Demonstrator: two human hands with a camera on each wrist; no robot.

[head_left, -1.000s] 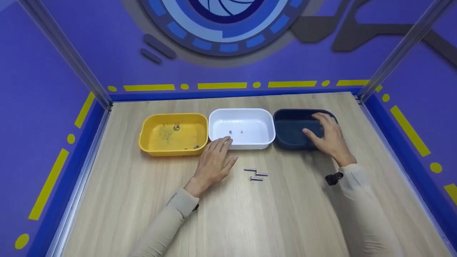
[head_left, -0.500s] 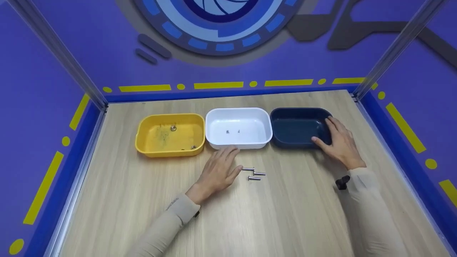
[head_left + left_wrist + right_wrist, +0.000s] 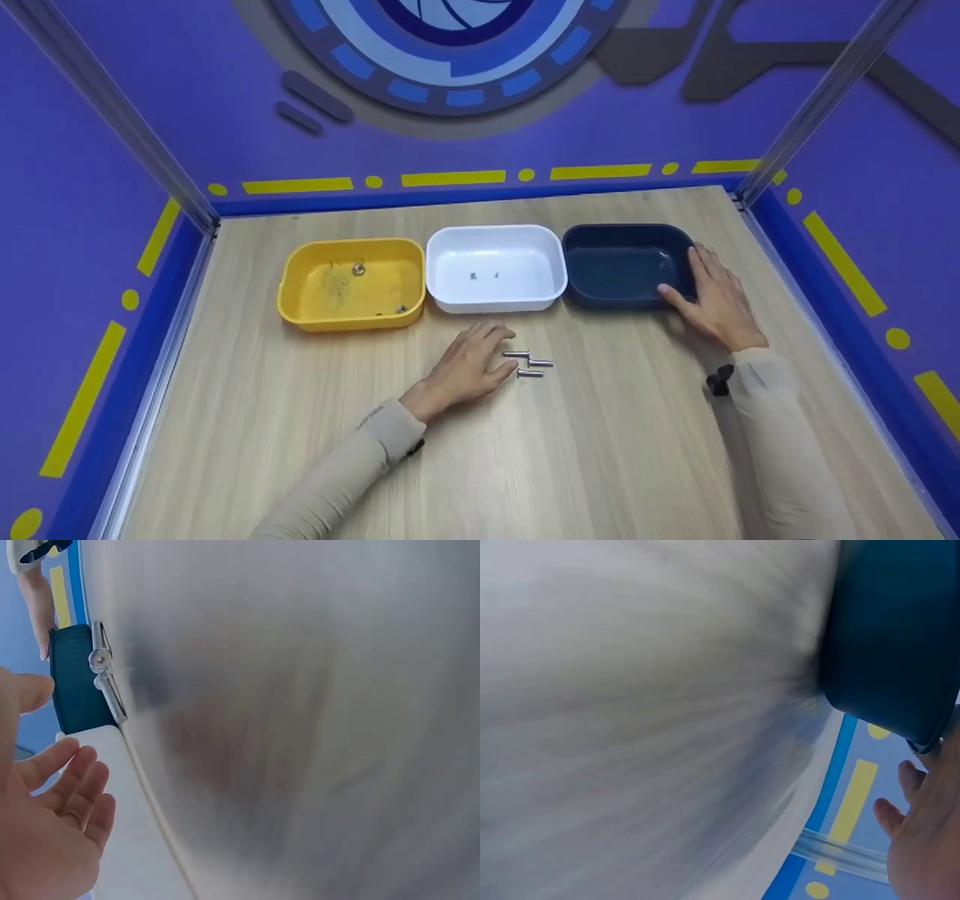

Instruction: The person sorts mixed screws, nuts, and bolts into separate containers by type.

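Observation:
My left hand (image 3: 469,364) hovers with loosely bent fingers just left of three silver bolts (image 3: 540,363) lying close together on the table. Nothing is held in it; in the left wrist view, thumb and fingers stand apart, with bolts (image 3: 111,694) beyond them. At the far right, my right hand (image 3: 721,307) rests on the right end of a dark blue tray (image 3: 622,304). Its fingers lie along the outer side and the thumb is at the front corner. The right wrist view shows part of that hand (image 3: 930,832) below the tray wall (image 3: 892,637).
A white tray (image 3: 495,306) adjoins the dark one and holds two tiny dark pieces, too small to identify. Left of it stands a yellow tray (image 3: 352,325) with a metal nut (image 3: 358,269) and further small hardware (image 3: 402,309). Purple panels wall in the wooden table (image 3: 600,450).
My left hand has drawn back from the white tray's front edge toward the bolts. My right hand has moved from over the dark tray to its right end. The view has shifted slightly.

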